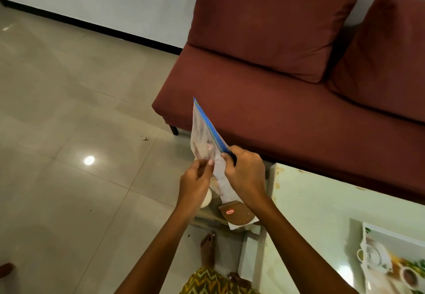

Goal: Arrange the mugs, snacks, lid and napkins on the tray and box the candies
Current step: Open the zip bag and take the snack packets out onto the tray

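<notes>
I hold a clear plastic zip bag (203,132) with a blue seal strip upright in front of me, over the floor beside the sofa. My right hand (245,171) grips its blue top edge. My left hand (195,183) pinches the bag's side just below. Something pale shows through the plastic; I cannot tell what. Below my hands a brown patterned lid (239,213) with a red label rests on a white napkin, next to a pale cup (207,199). The printed tray (391,259) lies on the table at the lower right.
A dark red sofa (287,109) with two cushions fills the upper right. The white glass table (322,213) reaches from the right toward my hands. Beige floor tiles (69,132) spread to the left. My bare foot (208,250) stands under the table's edge.
</notes>
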